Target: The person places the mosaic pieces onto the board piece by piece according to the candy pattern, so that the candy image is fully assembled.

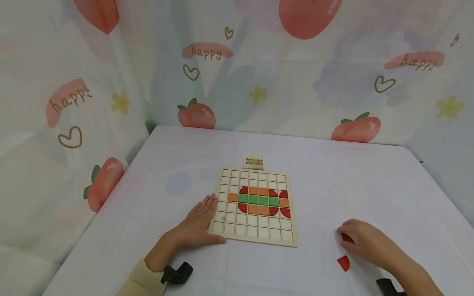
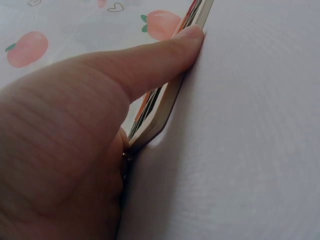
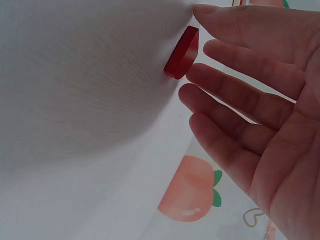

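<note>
Nearest the camera, a loose red quarter-round piece (image 1: 343, 262) lay on the white tablecloth (image 1: 370, 181), well to the right of the wooden grid board (image 1: 253, 236) and just on the near side of the right hand (image 1: 364, 240). That right hand rested on the cloth right of the board, fingers loosely bent over a second red piece (image 1: 346, 237). The right wrist view showed the fingers (image 3: 240, 75) fairly straight and spread, their tips just beside that red piece (image 3: 182, 53); whether they touched it could not be told.

The left hand (image 1: 198, 224) lay flat against the board's near left corner, fingers straight and together along its left edge. From the left wrist view, the thumb (image 2: 165, 52) pressed along the board's edge (image 2: 165, 107).

On the board itself, toward its middle rows, sat a pattern of set pieces: a green strip (image 1: 258, 200) flanked by orange squares (image 1: 258, 191) and red rounded pieces (image 1: 285, 212) toward the right side.

Just beyond the board's far edge lay a small pattern card (image 1: 253, 160). Behind the table hung a peach-printed curtain (image 1: 237, 61).
</note>
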The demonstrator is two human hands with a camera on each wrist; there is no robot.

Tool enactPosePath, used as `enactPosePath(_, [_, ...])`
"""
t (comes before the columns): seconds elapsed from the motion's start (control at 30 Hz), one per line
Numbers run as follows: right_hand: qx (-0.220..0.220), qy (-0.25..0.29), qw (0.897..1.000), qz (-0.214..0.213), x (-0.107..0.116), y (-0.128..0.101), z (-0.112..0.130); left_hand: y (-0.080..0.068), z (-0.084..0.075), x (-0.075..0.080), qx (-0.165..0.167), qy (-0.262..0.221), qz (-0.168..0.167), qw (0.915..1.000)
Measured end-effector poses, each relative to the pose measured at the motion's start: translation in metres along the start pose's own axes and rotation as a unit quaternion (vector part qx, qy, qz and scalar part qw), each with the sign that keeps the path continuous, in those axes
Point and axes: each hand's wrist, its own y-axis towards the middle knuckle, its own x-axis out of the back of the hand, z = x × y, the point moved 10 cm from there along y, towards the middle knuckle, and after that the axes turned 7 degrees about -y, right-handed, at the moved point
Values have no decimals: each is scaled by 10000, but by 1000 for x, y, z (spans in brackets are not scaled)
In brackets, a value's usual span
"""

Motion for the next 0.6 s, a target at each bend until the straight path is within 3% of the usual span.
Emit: enactPosePath(0.6, [-47,64,9996,-275,-2,-9,-4,1,2,-1,60,-1,21,10000])
